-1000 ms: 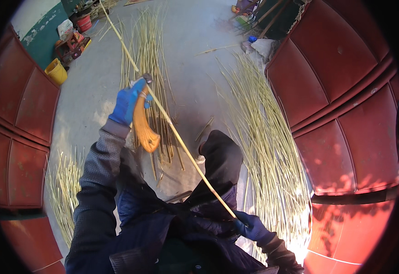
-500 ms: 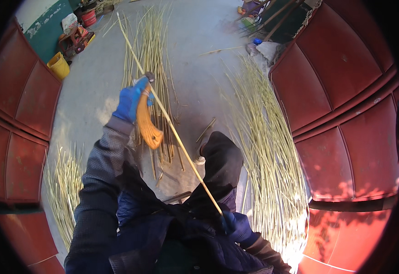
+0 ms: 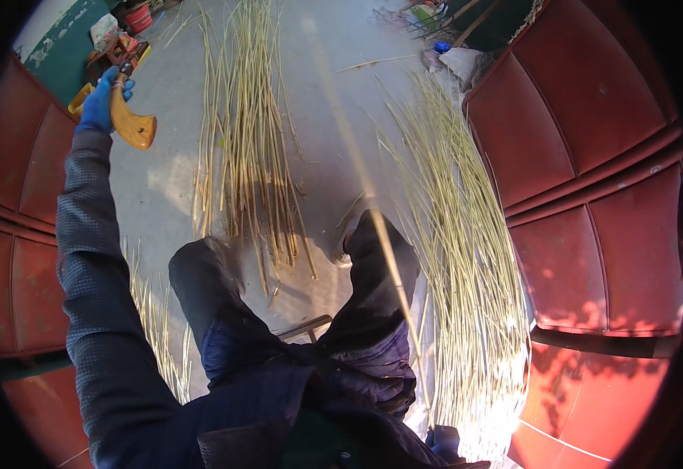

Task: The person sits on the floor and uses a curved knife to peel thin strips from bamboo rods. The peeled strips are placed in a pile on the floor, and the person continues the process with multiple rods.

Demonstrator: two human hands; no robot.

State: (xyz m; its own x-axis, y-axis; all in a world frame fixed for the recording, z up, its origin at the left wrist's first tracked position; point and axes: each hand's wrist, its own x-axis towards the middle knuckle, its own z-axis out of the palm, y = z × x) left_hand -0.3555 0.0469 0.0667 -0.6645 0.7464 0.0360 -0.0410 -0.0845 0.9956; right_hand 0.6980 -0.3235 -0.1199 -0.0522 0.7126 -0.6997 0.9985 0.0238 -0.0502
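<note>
Stretched far out to the left, my left hand (image 3: 100, 102) wears a blue glove and is closed around a tool with a curved wooden handle (image 3: 132, 125). A small dark part sits at the tool's top; its working end cannot be made out. Low at the right, my right hand (image 3: 443, 442) is dark and partly hidden, closed at the bottom end of a long thin cane (image 3: 379, 227). That cane slants up and away past my right knee, smeared by motion. The tool and the cane are apart.
Long stalks (image 3: 251, 141) lie spread on the floor ahead, and a thick pile (image 3: 466, 273) lies at the right. More stalks (image 3: 160, 328) are beside my left leg. Red panels (image 3: 576, 109) stand on both sides. Back left are a yellow bucket (image 3: 80, 97) and a red bucket (image 3: 138, 19).
My left hand has swung out to the left with the tool, away from the cane. The cane has tilted to the right and stands steeper; my right hand has moved slightly right and down.
</note>
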